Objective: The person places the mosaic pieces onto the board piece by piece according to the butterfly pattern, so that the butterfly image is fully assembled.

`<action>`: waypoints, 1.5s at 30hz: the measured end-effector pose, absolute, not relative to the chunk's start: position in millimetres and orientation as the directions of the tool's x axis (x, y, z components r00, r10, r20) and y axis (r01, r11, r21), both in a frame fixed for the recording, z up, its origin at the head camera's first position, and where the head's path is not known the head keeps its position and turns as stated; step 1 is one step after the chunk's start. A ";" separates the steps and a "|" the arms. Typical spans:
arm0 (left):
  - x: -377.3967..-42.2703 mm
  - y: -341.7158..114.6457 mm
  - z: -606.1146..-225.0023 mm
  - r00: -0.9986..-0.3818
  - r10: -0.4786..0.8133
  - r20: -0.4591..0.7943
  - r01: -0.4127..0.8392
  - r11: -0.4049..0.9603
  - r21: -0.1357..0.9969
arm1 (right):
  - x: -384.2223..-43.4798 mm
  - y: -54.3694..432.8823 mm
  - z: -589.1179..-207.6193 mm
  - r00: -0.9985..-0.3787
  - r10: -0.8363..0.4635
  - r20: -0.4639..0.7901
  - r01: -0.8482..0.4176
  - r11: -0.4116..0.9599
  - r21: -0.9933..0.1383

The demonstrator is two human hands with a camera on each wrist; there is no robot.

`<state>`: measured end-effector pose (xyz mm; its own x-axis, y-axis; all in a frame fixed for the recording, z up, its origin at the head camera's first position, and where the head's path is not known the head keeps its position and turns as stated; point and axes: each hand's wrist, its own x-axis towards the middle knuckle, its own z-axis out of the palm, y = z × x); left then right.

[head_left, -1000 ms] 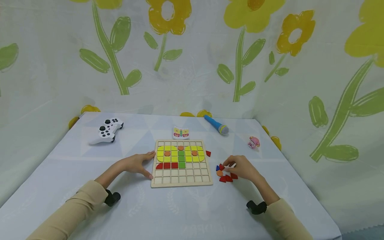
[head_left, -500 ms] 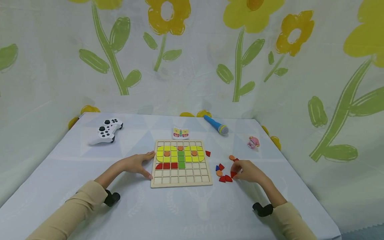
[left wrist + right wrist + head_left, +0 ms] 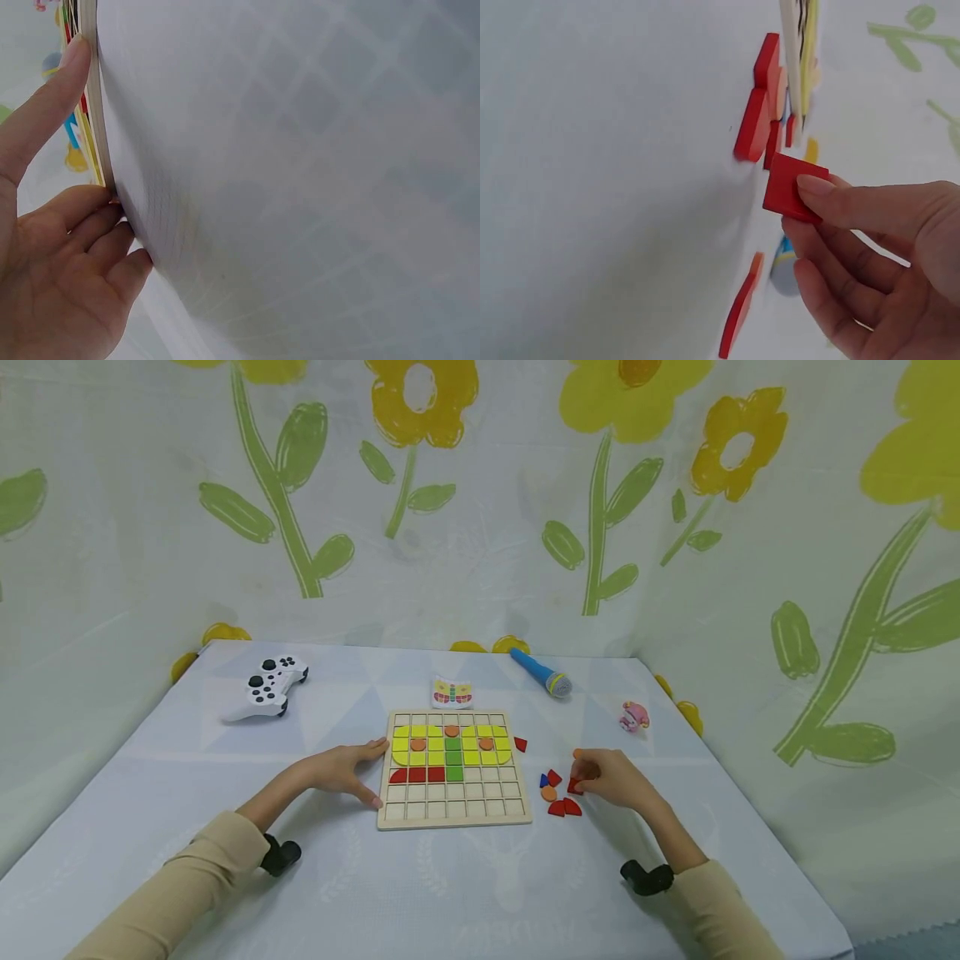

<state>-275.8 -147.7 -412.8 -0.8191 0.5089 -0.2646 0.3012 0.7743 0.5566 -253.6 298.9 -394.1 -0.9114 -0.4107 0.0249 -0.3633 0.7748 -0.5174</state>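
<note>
A wooden grid board [image 3: 457, 810] lies mid-table, bearing yellow, green, orange and red tiles. The red ones form a short row at its left, ending against a green column [image 3: 453, 760]. My left hand [image 3: 341, 770] rests along the board's left edge, thumb and fingers spread apart and touching it; the left wrist view shows the thumb [image 3: 56, 97] on the side of the frame. To the right of the board, my right hand [image 3: 617, 779] pinches a red square tile [image 3: 787, 187] between thumb and fingers, held above the table. Several red pieces [image 3: 564, 807] lie beside it.
A blue triangle [image 3: 543, 781] and an orange disc [image 3: 549, 794] lie among the loose pieces. One red piece [image 3: 521, 744] sits near the board. Behind are a butterfly pattern card [image 3: 452, 692], a blue microphone [image 3: 542, 673], a pink toy [image 3: 634, 717] and a white game controller [image 3: 270, 687].
My right hand moved right to the loose pieces, took hold of a red square tile and lifted it slightly back toward the left. The left hand and the board stayed put.
</note>
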 end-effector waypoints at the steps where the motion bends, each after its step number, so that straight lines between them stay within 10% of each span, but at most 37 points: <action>1: -275.8 -147.8 -412.8 -0.819 0.509 -0.265 0.302 0.774 0.556 | -254.4 296.2 -393.5 -0.911 -0.410 0.043 -0.371 0.770 -0.518; 45: -278.4 -148.4 -414.5 -0.820 0.503 -0.273 0.291 0.777 0.558 | -280.9 157.4 -401.4 -0.851 -0.523 0.056 -0.471 0.710 -0.524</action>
<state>-278.4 -148.4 -414.5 -0.8196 0.5035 -0.2733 0.2913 0.7771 0.5579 -280.9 157.4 -401.4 -0.8506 -0.5229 0.0556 -0.4707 0.7100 -0.5237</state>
